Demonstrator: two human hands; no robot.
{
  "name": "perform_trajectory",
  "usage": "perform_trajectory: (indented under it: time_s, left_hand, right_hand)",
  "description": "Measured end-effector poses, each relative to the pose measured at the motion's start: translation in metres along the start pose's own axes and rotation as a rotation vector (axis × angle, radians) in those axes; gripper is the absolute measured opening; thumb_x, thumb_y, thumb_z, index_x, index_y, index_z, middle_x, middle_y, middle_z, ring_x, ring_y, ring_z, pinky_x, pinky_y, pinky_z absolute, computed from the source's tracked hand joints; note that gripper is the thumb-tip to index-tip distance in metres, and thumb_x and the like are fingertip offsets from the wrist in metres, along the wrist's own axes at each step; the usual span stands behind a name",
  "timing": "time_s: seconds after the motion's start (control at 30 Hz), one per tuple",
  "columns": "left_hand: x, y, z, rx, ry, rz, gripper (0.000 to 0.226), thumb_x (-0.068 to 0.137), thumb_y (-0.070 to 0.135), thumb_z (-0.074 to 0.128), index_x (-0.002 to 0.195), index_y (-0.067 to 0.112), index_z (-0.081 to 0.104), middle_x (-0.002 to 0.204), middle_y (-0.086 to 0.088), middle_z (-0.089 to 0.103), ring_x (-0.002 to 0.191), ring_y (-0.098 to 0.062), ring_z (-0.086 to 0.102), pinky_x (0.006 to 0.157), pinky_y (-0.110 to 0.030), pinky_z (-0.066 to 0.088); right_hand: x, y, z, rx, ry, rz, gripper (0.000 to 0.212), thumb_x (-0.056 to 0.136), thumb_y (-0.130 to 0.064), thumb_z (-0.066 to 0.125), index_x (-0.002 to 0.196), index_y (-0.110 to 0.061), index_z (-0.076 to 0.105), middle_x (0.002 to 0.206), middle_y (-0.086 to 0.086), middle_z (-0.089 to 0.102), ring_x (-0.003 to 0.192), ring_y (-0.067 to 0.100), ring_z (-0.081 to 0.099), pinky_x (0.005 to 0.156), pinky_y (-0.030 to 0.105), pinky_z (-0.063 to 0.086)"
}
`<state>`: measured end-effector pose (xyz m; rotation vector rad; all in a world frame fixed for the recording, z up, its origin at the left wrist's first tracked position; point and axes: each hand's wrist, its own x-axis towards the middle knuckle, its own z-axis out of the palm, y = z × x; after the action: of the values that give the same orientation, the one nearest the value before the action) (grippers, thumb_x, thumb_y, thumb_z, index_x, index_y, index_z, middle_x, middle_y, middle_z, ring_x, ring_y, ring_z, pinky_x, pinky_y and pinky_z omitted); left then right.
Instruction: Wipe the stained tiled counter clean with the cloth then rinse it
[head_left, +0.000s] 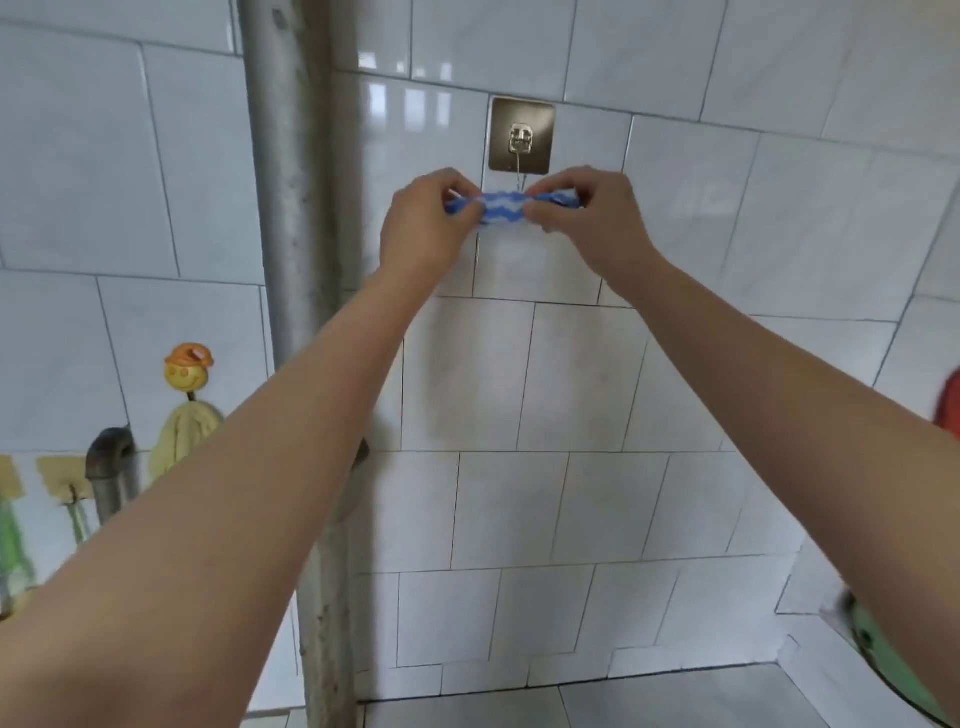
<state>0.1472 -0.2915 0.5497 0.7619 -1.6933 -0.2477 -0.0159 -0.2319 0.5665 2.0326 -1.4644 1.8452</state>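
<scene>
**Cloth held at wall hook, both hands engaged**

Blue-and-white patterned cloth (506, 207): bunched into a short horizontal roll, raised in front of the white tiled wall (519, 374), directly below the square metal adhesive hook plate (521, 135). Wire hook of the plate hanging down to the top edge of the cloth; contact between hook and cloth not determinable.

Left hand (423, 223): raised at arm's length, fingers (470, 208) closed in a pinch on the left end of the cloth.

Right hand (589, 218): raised level with the left, fingers (540, 213) closed in a pinch on the right end of the cloth. Hands close together, cloth stretched between them.

Grey vertical metal pipe (283, 208): fixed to the wall left of the hands, running from top to bottom of view.

Yellow smiley-face wall hook with orange cap (187, 369): lower left, well apart from the cloth, with a pale yellow fabric item (182, 441) hanging beneath it.

Grey tiled tabletop (649, 701): visible at the bottom of view, far below the cloth. Green object (893, 670) at the lower right edge, blurred, type not determinable.
</scene>
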Motion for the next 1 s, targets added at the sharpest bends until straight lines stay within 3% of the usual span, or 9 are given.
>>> perform_trajectory:
  time_s: [0.13, 0.23, 0.37, 0.47, 0.57, 0.67, 0.73, 0.83, 1.0]
  left_hand:
    - [0.038, 0.031, 0.005, -0.045, 0.115, 0.09, 0.015, 0.085, 0.022, 0.058, 0.099, 0.018, 0.059, 0.079, 0.004, 0.056, 0.069, -0.009, 0.054, 0.061, -0.024, 0.045]
    - [0.052, 0.036, 0.018, 0.027, 0.139, 0.062, 0.008, 0.084, 0.021, 0.056, 0.091, 0.023, 0.053, 0.081, 0.003, 0.057, 0.078, -0.014, 0.057, 0.06, -0.025, 0.042]
    - [0.055, 0.014, 0.033, 0.111, 0.1, -0.009, 0.011, 0.081, 0.02, 0.057, 0.09, 0.017, 0.062, 0.083, 0.001, 0.06, 0.09, -0.019, 0.058, 0.063, -0.024, 0.039]
    - [0.045, 0.005, 0.043, 0.151, 0.085, 0.002, 0.01, 0.082, 0.021, 0.056, 0.089, 0.016, 0.062, 0.093, -0.003, 0.063, 0.092, -0.02, 0.056, 0.064, -0.025, 0.039]
    - [0.037, 0.002, 0.05, 0.194, 0.112, 0.014, 0.014, 0.084, 0.024, 0.056, 0.09, 0.014, 0.064, 0.104, -0.006, 0.054, 0.1, -0.02, 0.05, 0.074, -0.029, 0.043]
    - [0.031, 0.002, 0.055, 0.069, 0.082, -0.027, 0.013, 0.086, 0.022, 0.056, 0.091, 0.012, 0.063, 0.103, -0.007, 0.055, 0.093, -0.02, 0.055, 0.08, -0.034, 0.048]
    - [0.026, 0.003, 0.056, -0.043, 0.055, -0.057, 0.011, 0.088, 0.019, 0.054, 0.095, 0.012, 0.06, 0.094, -0.005, 0.061, 0.085, -0.019, 0.06, 0.078, -0.036, 0.051]
    - [0.019, 0.003, 0.055, -0.107, 0.019, -0.067, 0.014, 0.091, 0.017, 0.053, 0.102, 0.009, 0.057, 0.09, -0.003, 0.06, 0.08, -0.015, 0.059, 0.076, -0.032, 0.053]
    - [0.011, 0.008, 0.045, -0.111, 0.071, -0.1, 0.01, 0.09, 0.02, 0.05, 0.092, 0.011, 0.056, 0.087, -0.003, 0.061, 0.076, -0.013, 0.056, 0.073, -0.031, 0.051]
  right_hand:
    - [0.044, -0.008, 0.0, 0.191, 0.217, 0.04, 0.013, 0.075, -0.004, 0.071, 0.087, 0.0, 0.07, 0.082, 0.013, 0.065, 0.066, 0.015, 0.059, 0.061, 0.023, 0.052]
    - [0.06, 0.005, 0.005, 0.208, 0.271, 0.078, 0.009, 0.074, -0.008, 0.071, 0.082, -0.007, 0.069, 0.081, 0.009, 0.064, 0.067, 0.013, 0.058, 0.058, 0.02, 0.048]
    - [0.054, 0.03, 0.013, 0.035, 0.216, 0.1, 0.008, 0.073, -0.013, 0.072, 0.081, -0.014, 0.07, 0.08, -0.001, 0.064, 0.075, 0.009, 0.057, 0.069, 0.021, 0.043]
    - [0.04, 0.042, 0.014, -0.02, 0.172, 0.071, 0.01, 0.078, -0.015, 0.071, 0.085, -0.009, 0.07, 0.081, -0.003, 0.063, 0.074, 0.006, 0.055, 0.067, 0.017, 0.041]
    - [0.03, 0.048, 0.013, -0.039, 0.145, -0.004, 0.01, 0.082, -0.018, 0.069, 0.086, -0.009, 0.07, 0.08, -0.004, 0.063, 0.074, 0.004, 0.055, 0.067, 0.01, 0.039]
    - [0.026, 0.054, 0.016, -0.101, 0.143, -0.001, 0.006, 0.081, -0.022, 0.069, 0.086, -0.019, 0.069, 0.093, 0.003, 0.057, 0.094, 0.019, 0.053, 0.082, 0.022, 0.042]
    - [0.023, 0.055, 0.019, -0.144, 0.136, 0.052, 0.01, 0.082, -0.022, 0.069, 0.09, -0.017, 0.07, 0.101, 0.005, 0.054, 0.098, 0.018, 0.05, 0.088, 0.023, 0.042]
    - [0.015, 0.052, 0.02, 0.004, 0.074, 0.088, 0.017, 0.087, -0.015, 0.064, 0.101, -0.007, 0.068, 0.094, 0.005, 0.064, 0.078, 0.005, 0.057, 0.069, 0.006, 0.045]
    - [0.002, 0.047, 0.02, 0.058, 0.11, 0.095, 0.019, 0.091, -0.016, 0.054, 0.106, -0.012, 0.064, 0.09, -0.003, 0.063, 0.08, 0.006, 0.056, 0.069, 0.008, 0.043]
